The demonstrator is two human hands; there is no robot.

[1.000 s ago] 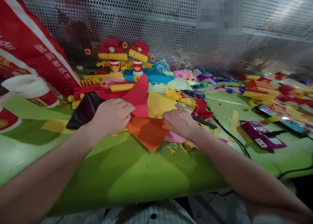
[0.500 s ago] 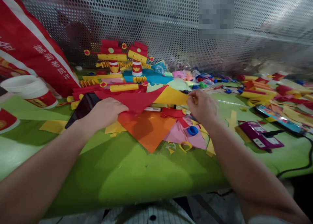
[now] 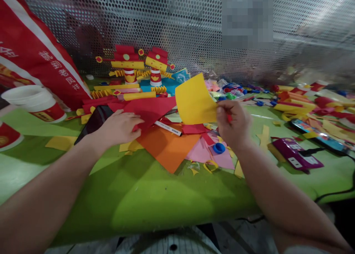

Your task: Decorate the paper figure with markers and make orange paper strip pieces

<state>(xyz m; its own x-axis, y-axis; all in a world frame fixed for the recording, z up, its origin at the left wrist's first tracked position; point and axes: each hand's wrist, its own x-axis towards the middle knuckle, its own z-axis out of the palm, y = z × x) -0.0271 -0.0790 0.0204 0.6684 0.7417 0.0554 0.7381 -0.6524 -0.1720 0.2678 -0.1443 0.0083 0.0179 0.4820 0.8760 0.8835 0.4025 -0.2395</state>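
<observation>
My right hand is closed in a pinch on the right edge of a yellow sheet of paper, which is raised above the clutter. A small bit of red shows between its fingers; I cannot tell what it is. My left hand rests at the lower left edge of a red sheet of paper, its fingers and thumb apart. Beneath lies an orange sheet, one corner pointing towards me. A white marker with a black end lies across the orange and red sheets.
A dark tablet lies beside my left wrist. White cups and a red bag stand left. Two paper figures stand behind. Pink paper, a blue ring and a purple power adapter lie right.
My right hand has lifted the yellow sheet and turned it upright, away from the red one. My left hand's fingers have spread, and the red sheet has sunk lower. More of the marker shows.
</observation>
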